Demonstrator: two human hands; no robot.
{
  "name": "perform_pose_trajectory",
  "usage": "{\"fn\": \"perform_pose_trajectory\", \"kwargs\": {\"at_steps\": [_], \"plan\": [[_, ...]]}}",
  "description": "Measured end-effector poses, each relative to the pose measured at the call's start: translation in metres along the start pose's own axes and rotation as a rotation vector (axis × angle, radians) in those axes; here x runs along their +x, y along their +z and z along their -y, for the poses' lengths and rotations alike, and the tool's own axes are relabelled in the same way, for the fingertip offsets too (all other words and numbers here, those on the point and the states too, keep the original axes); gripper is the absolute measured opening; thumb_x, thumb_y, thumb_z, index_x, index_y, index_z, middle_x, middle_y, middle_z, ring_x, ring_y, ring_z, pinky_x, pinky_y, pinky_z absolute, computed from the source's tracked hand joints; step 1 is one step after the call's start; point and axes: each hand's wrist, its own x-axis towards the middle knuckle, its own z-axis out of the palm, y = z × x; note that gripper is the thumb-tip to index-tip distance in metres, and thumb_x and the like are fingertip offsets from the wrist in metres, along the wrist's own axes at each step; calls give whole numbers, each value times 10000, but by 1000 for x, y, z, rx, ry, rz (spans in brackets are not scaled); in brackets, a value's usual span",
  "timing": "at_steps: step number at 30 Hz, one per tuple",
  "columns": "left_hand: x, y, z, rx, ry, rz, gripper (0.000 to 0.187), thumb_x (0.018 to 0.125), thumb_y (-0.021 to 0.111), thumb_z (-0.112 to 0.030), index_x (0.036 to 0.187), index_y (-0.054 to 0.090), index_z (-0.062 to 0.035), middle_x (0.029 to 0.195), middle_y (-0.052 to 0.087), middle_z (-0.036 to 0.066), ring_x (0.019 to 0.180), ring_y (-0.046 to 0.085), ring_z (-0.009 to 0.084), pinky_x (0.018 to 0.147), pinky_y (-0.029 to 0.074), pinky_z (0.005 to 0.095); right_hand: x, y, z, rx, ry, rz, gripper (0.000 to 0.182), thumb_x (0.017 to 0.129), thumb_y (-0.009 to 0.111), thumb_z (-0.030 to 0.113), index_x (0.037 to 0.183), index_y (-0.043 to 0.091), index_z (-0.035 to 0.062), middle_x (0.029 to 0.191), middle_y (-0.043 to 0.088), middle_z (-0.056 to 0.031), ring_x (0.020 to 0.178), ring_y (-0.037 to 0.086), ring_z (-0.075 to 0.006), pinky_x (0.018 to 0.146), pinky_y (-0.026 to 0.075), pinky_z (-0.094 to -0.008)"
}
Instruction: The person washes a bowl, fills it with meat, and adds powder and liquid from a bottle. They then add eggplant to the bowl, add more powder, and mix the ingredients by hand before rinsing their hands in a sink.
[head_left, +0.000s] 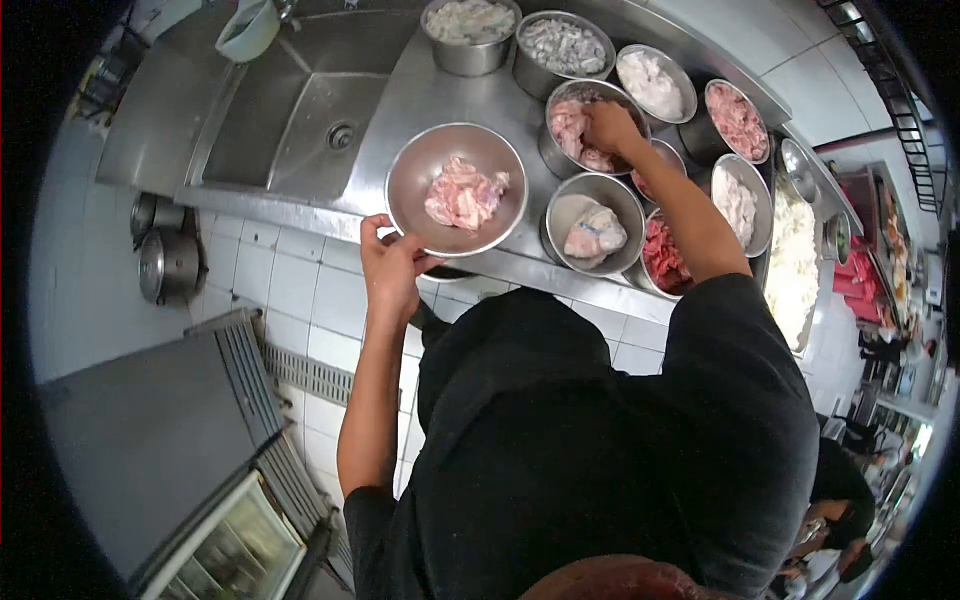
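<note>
My left hand (395, 260) pinches the near rim of a wide steel bowl (400, 180), thumb and fingers closed on its edge. A small heap of pale pink raw meat pieces (466, 194) lies in the bottom of this bowl. To the right, my right hand (612, 132) reaches down into a round steel pot (548, 150) of raw meat (570, 125). Its fingers curl into the meat, and their tips are partly hidden. Just in front of that pot stands another steel pot (552, 240) holding a pale lump in what looks like clear plastic (595, 236).
Several steel pots of raw food crowd the counter, including red meat (662, 255) and pink meat (736, 120). A large tray (790, 265) of white shreds lies at right. The sink (330, 95) is left; the counter's front edge (300, 213) runs before me. Other people (840, 490) are far right.
</note>
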Motion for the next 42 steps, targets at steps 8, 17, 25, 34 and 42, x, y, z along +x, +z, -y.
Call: {"fn": "perform_pose_trajectory", "kwargs": {"at_steps": [8,17,25,34,42], "plan": [[-55,14,2,7,61,-180,408,755,555,78,1085,330,-3,869,515,142,682,637,233,611,615,343,3,-21,-51,220,-172,-41,227,764,588,252,818,706,66,835,673,-160,771,639,-347,736,517,-417],[-128,9,42,16,113,-241,379,781,544,55,1088,340,-32,906,605,189,735,660,238,614,597,346,-83,-165,15,1088,-340,62,168,753,649,80,888,602,-7,763,633,-68,669,614,-145,625,489,-265],[-212,13,109,-35,208,-289,369,758,557,79,1051,358,-25,887,561,172,707,657,259,569,604,365,-248,-114,190,586,-905,97,290,730,681,70,1016,643,38,1021,669,-76,952,643,-196,784,520,-311],[-333,-1,182,-204,283,-663,322,745,583,44,998,400,-31,903,573,170,626,628,214,456,560,314,-321,-107,254,659,-1073,253,217,772,649,40,979,672,-22,921,697,-90,859,650,-153,784,499,-288],[-532,54,300,-306,221,-1386,307,743,631,-11,1007,477,-43,955,602,153,648,607,169,469,526,304,-400,-61,306,940,-1175,1040,180,833,650,30,996,601,-27,905,622,-76,804,596,-146,725,498,-267]]}}
